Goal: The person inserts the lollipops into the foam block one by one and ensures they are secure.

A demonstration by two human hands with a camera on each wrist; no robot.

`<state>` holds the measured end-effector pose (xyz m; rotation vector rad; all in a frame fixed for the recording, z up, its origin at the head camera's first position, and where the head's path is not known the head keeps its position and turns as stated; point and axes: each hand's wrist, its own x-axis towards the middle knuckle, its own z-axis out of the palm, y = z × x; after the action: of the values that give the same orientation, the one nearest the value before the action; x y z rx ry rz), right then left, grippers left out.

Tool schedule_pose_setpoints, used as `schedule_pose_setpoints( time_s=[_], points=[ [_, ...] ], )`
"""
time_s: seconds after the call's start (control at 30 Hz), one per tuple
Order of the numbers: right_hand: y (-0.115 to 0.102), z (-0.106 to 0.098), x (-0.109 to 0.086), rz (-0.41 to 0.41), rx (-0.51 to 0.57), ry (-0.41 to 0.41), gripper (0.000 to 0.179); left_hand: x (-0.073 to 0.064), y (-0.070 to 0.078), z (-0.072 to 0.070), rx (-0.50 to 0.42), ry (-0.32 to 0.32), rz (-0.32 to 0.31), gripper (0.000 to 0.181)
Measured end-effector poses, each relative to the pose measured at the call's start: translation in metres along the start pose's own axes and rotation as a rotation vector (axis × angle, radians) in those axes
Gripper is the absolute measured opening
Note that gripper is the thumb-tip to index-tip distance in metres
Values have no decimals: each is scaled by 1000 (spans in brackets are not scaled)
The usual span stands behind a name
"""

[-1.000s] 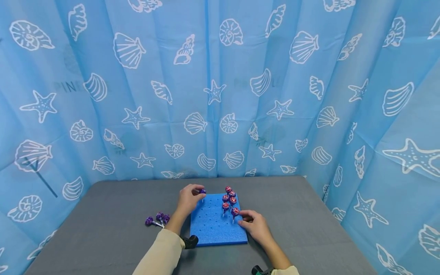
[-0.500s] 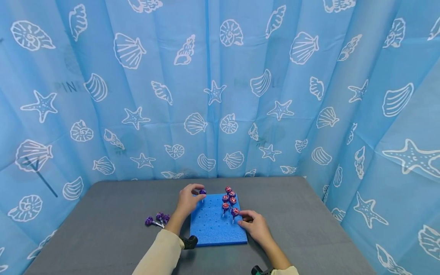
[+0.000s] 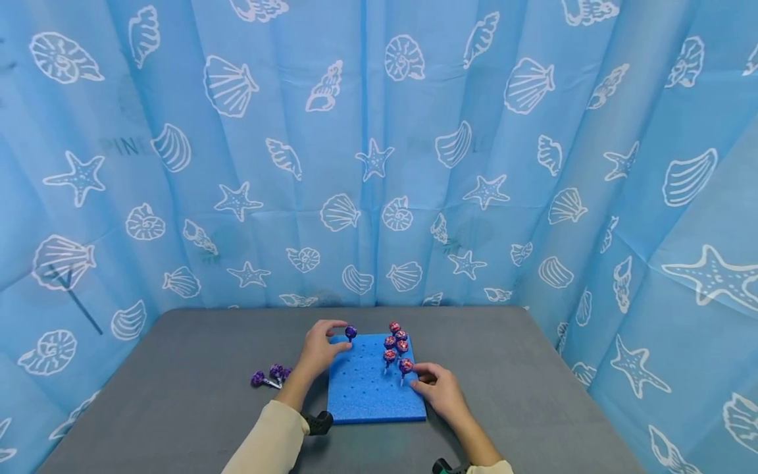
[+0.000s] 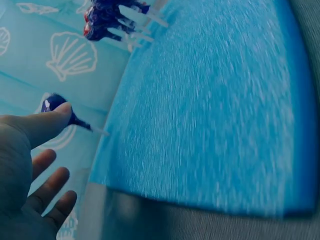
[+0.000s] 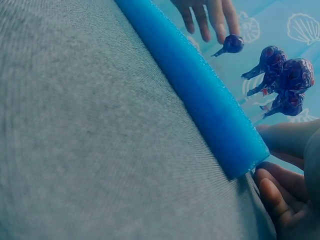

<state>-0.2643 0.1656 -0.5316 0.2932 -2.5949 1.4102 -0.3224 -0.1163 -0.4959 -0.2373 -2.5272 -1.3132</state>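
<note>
A blue foam board (image 3: 373, 398) with rows of small holes lies on the grey table. In its far left corner a purple lollipop (image 3: 351, 331) stands upright. My left hand (image 3: 320, 345) is around that lollipop with thumb and index finger spread apart; in the left wrist view the thumb (image 4: 45, 125) overlaps its wrapped head. My right hand (image 3: 441, 390) holds the board's right edge, thumb and bent fingers at the foam in the right wrist view. Its index finger comes close beside the nearest red-and-purple lollipop (image 3: 405, 366).
Several red-and-purple lollipops (image 3: 389, 342) stand along the board's right side. Left of the left forearm, several purple lollipops (image 3: 258, 378) lie loose on the grey table (image 3: 201, 395). A blue curtain (image 3: 379, 164) with white shells hangs behind the table.
My left thumb and index finger have spread away from the purple lollipop, and the hand has drawn slightly left. The lollipop stays standing. My right hand keeps its place.
</note>
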Motion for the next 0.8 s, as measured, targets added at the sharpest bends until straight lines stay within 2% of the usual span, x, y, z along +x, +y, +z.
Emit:
schedule_pose_setpoints(
  time_s=[0.13, 0.37, 0.63, 0.8],
  points=[
    [0, 1, 0, 12, 13, 2, 25, -5, -5, -11, 18, -76, -14, 40],
    [0, 0, 1, 24, 41, 16, 25, -9, -12, -32, 125, -241, -35, 42],
    [-1, 0, 0, 27, 23, 16, 24, -10, -18, -48, 182, -342, -28, 47],
    [-1, 1, 0, 16, 0, 10, 24, -13, -21, -60, 202, -383, -16, 48]
  ],
)
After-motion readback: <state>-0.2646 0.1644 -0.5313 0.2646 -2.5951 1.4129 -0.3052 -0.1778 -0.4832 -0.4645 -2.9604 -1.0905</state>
